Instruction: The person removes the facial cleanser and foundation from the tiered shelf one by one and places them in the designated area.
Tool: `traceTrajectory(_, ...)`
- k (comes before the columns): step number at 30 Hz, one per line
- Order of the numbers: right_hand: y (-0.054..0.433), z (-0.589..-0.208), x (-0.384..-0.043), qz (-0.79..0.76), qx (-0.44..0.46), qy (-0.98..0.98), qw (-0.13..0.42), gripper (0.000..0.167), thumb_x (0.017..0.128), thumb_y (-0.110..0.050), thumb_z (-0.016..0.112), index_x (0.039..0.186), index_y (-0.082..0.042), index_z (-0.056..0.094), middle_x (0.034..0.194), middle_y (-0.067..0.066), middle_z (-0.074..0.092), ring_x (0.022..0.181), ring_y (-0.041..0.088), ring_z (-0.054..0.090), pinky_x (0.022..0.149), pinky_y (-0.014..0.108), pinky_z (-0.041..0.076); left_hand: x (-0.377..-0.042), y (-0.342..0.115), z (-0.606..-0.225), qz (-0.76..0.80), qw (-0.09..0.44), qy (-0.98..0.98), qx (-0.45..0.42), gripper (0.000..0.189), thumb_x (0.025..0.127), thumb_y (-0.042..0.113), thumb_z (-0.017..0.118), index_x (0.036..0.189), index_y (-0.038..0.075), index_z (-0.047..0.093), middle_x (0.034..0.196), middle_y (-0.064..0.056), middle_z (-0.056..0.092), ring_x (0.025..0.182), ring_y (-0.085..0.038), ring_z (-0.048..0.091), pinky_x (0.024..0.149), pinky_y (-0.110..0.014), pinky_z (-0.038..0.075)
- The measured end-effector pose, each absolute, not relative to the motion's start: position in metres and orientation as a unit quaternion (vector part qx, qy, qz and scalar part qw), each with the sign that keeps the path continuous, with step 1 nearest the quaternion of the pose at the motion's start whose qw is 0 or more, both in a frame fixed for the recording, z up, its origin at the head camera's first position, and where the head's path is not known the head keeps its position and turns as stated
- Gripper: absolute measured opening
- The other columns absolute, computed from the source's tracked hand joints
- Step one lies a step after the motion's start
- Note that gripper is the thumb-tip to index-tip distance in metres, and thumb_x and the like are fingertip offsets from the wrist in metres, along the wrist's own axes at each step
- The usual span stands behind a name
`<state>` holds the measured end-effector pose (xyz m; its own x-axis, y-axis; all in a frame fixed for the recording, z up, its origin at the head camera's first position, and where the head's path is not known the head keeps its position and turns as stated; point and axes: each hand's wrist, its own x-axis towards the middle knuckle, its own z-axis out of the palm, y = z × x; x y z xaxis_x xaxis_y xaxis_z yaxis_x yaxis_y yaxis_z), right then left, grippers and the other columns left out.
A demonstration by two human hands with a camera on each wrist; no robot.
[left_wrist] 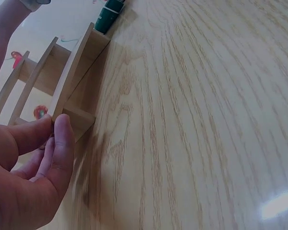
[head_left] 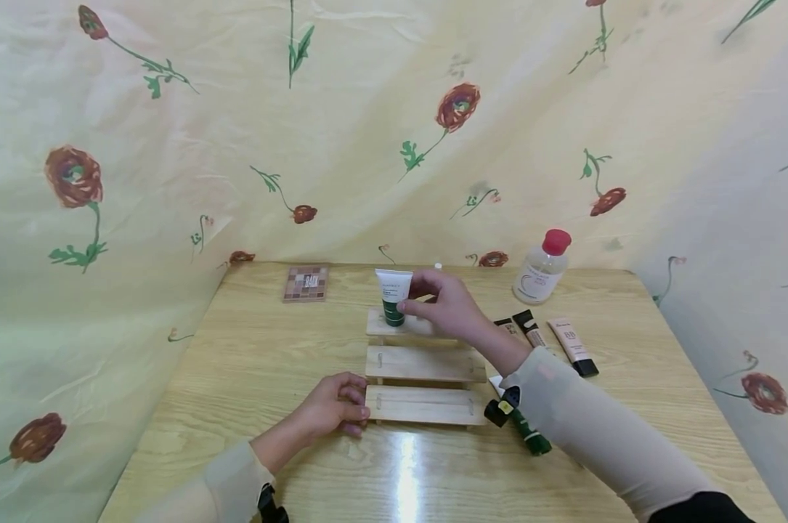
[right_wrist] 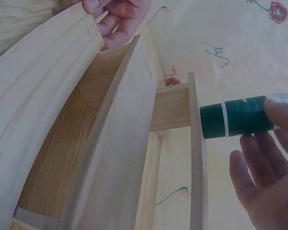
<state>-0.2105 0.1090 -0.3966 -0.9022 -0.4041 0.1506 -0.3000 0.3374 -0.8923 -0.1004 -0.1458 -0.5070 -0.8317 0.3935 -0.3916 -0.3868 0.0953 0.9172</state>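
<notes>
A small wooden three-step rack (head_left: 426,363) stands on the table. My right hand (head_left: 449,301) pinches a white-and-green cosmetic tube (head_left: 394,287) at the left end of its top step. The tube is upright, and in the right wrist view its green cap (right_wrist: 213,121) meets the step's surface. With thumb and fingertips, my left hand (head_left: 335,403) grips the left end of the lowest step; the left wrist view shows the thumb and index finger (left_wrist: 64,143) at that edge. Another green-capped tube (head_left: 531,436) lies right of the rack, partly hidden by my right sleeve.
A clear bottle with a red cap (head_left: 540,272) stands at the back right. Before it lie a pink BB tube (head_left: 571,345) and dark-capped tubes (head_left: 529,330), partly behind my right arm. An eyeshadow palette (head_left: 306,283) lies back left. Flowered cloth (head_left: 341,131) hangs behind the table.
</notes>
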Motion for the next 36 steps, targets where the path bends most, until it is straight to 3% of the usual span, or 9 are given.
traceTrajectory(13, 0.134, -0.383, -0.205, -0.531, -0.186, 0.826, 0.032, 0.033, 0.093, -0.024, 0.079, 0.122, -0.015, 0.068, 0.117, 0.003, 0.073, 0.107, 0.021, 0.068, 0.09, 0.038, 0.059, -0.1, -0.144, -0.508, 0.671, 0.29, 0.682, 0.011, 0.054, 0.091, -0.007, 0.072, 0.138, -0.008, 0.046, 0.103, -0.015, 0.058, 0.083, -0.027, 0.069, 0.071, -0.043, 0.068)
traceTrajectory(18, 0.164, -0.374, -0.194, -0.523, -0.177, 0.833, 0.025, 0.036, 0.094, -0.026, 0.078, 0.127, -0.015, 0.067, 0.122, 0.004, 0.07, 0.11, 0.022, 0.066, 0.092, 0.033, 0.059, -0.1, -0.145, -0.508, 0.668, 0.29, 0.685, 0.015, 0.054, 0.091, -0.007, 0.072, 0.138, -0.008, 0.046, 0.103, -0.015, 0.058, 0.083, -0.027, 0.07, 0.07, -0.043, 0.068)
traceTrajectory(25, 0.218, -0.375, -0.172, -0.483, -0.152, 0.863, -0.008, 0.035, 0.097, -0.025, 0.075, 0.128, -0.012, 0.067, 0.121, 0.009, 0.071, 0.103, 0.02, 0.067, 0.084, 0.019, 0.059, -0.1, -0.146, -0.507, 0.667, 0.291, 0.686, 0.015, 0.055, 0.091, -0.006, 0.072, 0.139, -0.008, 0.045, 0.103, -0.015, 0.058, 0.083, -0.028, 0.071, 0.07, -0.042, 0.068)
traceTrajectory(36, 0.308, -0.396, -0.126, -0.44, -0.075, 0.895, 0.01, 0.038, 0.101, -0.027, 0.068, 0.134, -0.007, 0.063, 0.114, -0.003, 0.069, 0.09, 0.008, 0.067, 0.072, 0.024, 0.063, -0.101, -0.146, -0.507, 0.665, 0.294, 0.686, 0.013, 0.054, 0.09, -0.006, 0.073, 0.138, -0.007, 0.046, 0.105, -0.016, 0.058, 0.083, -0.028, 0.07, 0.07, -0.04, 0.068)
